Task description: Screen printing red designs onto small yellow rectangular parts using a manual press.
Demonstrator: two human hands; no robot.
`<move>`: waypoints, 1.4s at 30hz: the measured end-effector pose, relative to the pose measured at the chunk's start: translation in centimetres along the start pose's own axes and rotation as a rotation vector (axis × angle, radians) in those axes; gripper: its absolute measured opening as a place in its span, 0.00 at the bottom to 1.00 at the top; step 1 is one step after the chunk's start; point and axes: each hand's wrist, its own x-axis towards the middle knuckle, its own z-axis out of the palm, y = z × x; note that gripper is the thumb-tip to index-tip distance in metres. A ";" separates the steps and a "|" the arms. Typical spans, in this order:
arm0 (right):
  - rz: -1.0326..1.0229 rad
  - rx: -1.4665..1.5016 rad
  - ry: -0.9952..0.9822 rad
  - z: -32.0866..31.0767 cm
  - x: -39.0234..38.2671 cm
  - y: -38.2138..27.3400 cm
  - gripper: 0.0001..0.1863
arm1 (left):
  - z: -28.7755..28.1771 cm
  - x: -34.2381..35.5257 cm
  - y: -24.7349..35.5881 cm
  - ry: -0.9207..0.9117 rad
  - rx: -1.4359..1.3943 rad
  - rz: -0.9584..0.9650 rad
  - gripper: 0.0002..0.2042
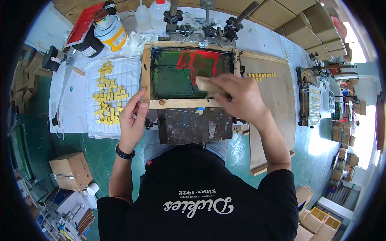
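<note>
A silk-screen printing frame (175, 103) of pale wood, with a green mesh (171, 80), lies in front of me. Red ink (201, 60) streaks the mesh's far right part. My right hand (239, 96) grips a pale squeegee (207, 85) against the mesh, slightly blurred. At the frame's near left corner, my left hand (133, 116) holds the wooden edge between thumb and fingers. Many small yellow blocks (106, 94) lie on a white cloth (93, 76) at the left. More yellow pieces (261, 74) form short rows on a board (269, 104) at the right.
Metal clamps (209, 30) stand behind the frame, above a dark paint-spotted base (197, 126). An ink tin (110, 34), a dark tub (86, 44) and squeeze bottles (143, 17) stand at the far left. Cardboard boxes (313, 28) line the back right; another box (71, 171) sits on the floor.
</note>
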 end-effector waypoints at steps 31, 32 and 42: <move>0.605 0.419 0.451 -0.1 -7.7 14.2 0.22 | -12.0 12.8 -5.8 0.217 1.052 0.178 0.09; 0.557 0.258 0.422 2.2 -10.4 15.2 0.20 | -11.8 13.2 -6.0 0.210 1.044 0.171 0.09; 0.572 0.402 -0.034 3.1 -4.4 4.6 0.13 | -11.9 12.9 -6.9 0.240 1.120 0.303 0.07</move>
